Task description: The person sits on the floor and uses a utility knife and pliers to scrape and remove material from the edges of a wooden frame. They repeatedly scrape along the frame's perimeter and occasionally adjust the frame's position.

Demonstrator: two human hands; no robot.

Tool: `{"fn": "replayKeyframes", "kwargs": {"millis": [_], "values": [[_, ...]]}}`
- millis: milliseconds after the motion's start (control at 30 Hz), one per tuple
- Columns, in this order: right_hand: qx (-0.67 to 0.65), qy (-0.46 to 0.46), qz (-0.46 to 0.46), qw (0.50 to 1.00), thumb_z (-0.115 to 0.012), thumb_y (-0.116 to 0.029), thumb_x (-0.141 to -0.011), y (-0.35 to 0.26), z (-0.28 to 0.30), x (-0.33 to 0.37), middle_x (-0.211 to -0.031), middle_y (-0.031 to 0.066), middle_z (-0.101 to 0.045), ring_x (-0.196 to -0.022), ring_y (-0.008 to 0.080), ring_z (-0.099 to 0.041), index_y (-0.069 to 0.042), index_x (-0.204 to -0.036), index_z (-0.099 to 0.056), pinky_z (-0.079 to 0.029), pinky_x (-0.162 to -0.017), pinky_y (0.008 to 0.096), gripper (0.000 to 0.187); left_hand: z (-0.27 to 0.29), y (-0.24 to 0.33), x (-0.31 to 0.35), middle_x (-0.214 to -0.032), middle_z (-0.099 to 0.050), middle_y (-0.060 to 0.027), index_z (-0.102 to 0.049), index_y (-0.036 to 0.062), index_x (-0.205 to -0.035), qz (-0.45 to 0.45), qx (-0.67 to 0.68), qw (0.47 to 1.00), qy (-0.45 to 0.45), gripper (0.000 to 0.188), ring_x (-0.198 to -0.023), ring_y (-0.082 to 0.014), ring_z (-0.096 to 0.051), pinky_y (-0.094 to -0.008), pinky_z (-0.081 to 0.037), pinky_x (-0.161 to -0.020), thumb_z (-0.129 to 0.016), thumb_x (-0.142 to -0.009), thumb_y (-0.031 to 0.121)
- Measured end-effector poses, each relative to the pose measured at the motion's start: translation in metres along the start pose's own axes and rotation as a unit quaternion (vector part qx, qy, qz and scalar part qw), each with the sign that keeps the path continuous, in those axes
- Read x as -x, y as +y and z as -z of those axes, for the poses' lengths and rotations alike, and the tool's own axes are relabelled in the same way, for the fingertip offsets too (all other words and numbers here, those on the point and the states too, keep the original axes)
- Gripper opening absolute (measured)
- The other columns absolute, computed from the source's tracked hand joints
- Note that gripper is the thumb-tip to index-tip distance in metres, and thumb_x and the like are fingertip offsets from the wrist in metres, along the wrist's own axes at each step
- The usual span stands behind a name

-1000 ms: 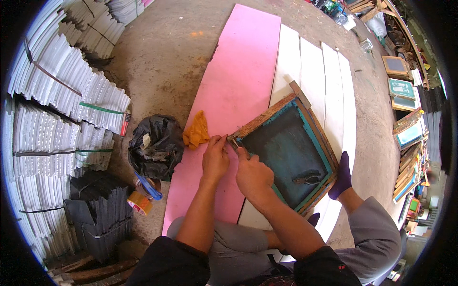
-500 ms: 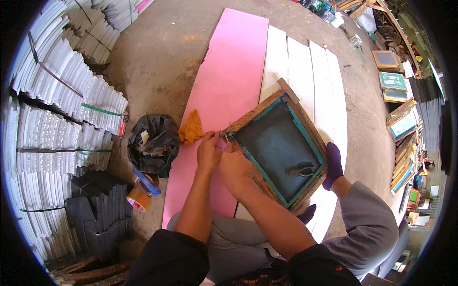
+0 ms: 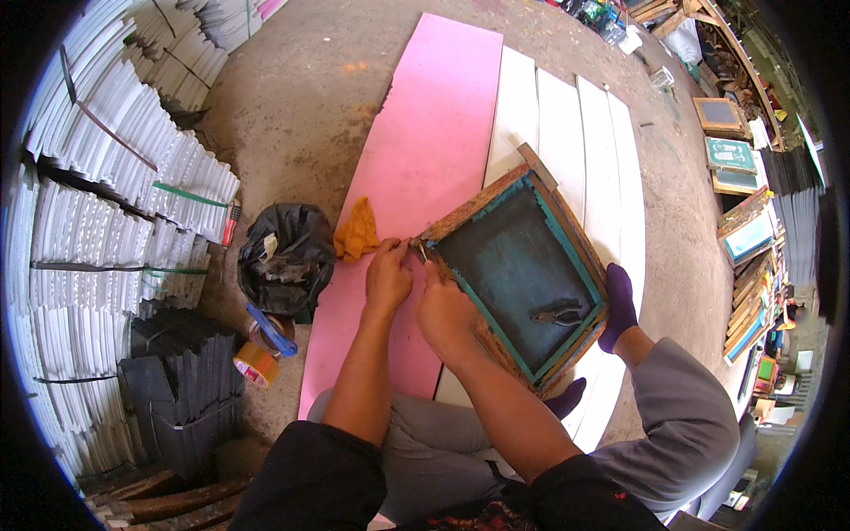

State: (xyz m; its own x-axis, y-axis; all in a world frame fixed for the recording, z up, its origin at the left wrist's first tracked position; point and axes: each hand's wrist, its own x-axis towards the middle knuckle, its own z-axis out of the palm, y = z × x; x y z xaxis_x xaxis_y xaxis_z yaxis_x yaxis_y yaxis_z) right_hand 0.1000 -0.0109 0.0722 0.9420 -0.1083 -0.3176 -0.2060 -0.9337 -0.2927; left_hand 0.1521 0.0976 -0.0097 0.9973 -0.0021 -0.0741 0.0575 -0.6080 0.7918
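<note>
A wooden screen-printing frame [image 3: 478, 208] with dark mesh and teal edging lies tilted across the boards, its left corner nearest my hands. My left hand [image 3: 390, 279] is closed at that corner, fingertips pressed against the wood; whether they pinch something small cannot be made out. Just right of it, my right hand [image 3: 447, 319] is closed around a slim tool [image 3: 423, 254], whose pale narrow end points at the corner. Most of this tool is hidden in the fist. Dark-handled pliers [image 3: 560, 312] rest on the mesh near the frame's right side.
Beneath lie a pink board [image 3: 434, 115] and several white boards [image 3: 558, 115]. Left are an orange cloth [image 3: 356, 230], a black plastic bag [image 3: 288, 252], tape rolls [image 3: 255, 365] and bundled white sheets [image 3: 97, 239]. My socked foot [image 3: 620, 305] touches the frame's right side. More frames [image 3: 733, 155] stand far right.
My right hand has shifted slightly away from my left, and more of the slim tool's end shows at the corner. The left hand stays at the corner; frame and pliers keep their places.
</note>
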Motion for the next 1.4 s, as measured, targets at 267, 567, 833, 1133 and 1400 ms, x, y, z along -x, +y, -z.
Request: {"fn": "replayKeyframes", "kwargs": {"millis": [267,567,833,1133,1400], "values": [[-0.282,0.041,-0.037,0.958,-0.056,-0.021,-0.101,0.006,-0.004,-0.018,-0.108,0.0275,-0.073,-0.099,0.0421,-0.072,-0.004,-0.134,-0.066,-0.056,-0.089,0.0468,0.039,0.003,0.002,0.0,-0.13,-0.064,-0.0162,-0.069,0.0028,-0.13,-0.007,0.008,1.0,0.0,0.054,-0.119,-0.0354,-0.063,-0.0396,-0.052,-0.1,-0.058,-0.078,-0.005],[-0.103,-0.021,-0.009,0.994,-0.057,-0.021,-0.1,0.03,0.042,-0.004,-0.102,0.0225,-0.073,-0.095,0.0433,-0.071,-0.019,-0.138,-0.065,-0.055,-0.086,0.0509,0.039,-0.002,-0.007,-0.003,-0.124,-0.066,-0.0175,-0.068,0.002,-0.13,-0.002,0.051,0.999,0.012,0.048,-0.11,-0.0352,-0.067,-0.0392,-0.054,-0.095,-0.057,-0.083,-0.001],[-0.008,0.001,0.064,0.998,-0.058,-0.023,-0.099,0.037,0.038,0.0,-0.089,0.0177,-0.068,-0.076,0.0417,-0.07,-0.022,-0.14,-0.064,-0.057,-0.069,0.0531,0.041,-0.002,0.001,0.002,-0.123,-0.064,-0.0178,-0.068,0.002,-0.13,-0.005,0.02,0.999,0.038,0.046,-0.111,-0.036,-0.066,-0.04,-0.053,-0.096,-0.056,-0.085,-0.001],[0.049,-0.049,0.085,0.994,-0.056,-0.015,-0.096,0.03,0.048,-0.009,-0.093,0.0225,-0.069,-0.079,0.0437,-0.072,-0.016,-0.143,-0.056,-0.058,-0.071,0.0541,0.048,-0.002,0.004,0.004,-0.126,-0.063,-0.0172,-0.068,0.0018,-0.13,-0.019,-0.003,0.999,0.035,0.049,-0.115,-0.0362,-0.064,-0.0405,-0.053,-0.097,-0.055,-0.084,-0.003],[0.064,-0.108,0.109,0.986,-0.052,-0.014,-0.096,0.027,0.052,-0.019,-0.098,0.026,-0.07,-0.084,0.0435,-0.074,-0.007,-0.141,-0.053,-0.06,-0.072,0.0549,0.045,-0.005,0.002,0.003,-0.126,-0.065,-0.0167,-0.07,0.001,-0.128,-0.01,-0.027,0.999,0.026,0.052,-0.115,-0.0354,-0.065,-0.0403,-0.053,-0.097,-0.054,-0.079,-0.005]]}}
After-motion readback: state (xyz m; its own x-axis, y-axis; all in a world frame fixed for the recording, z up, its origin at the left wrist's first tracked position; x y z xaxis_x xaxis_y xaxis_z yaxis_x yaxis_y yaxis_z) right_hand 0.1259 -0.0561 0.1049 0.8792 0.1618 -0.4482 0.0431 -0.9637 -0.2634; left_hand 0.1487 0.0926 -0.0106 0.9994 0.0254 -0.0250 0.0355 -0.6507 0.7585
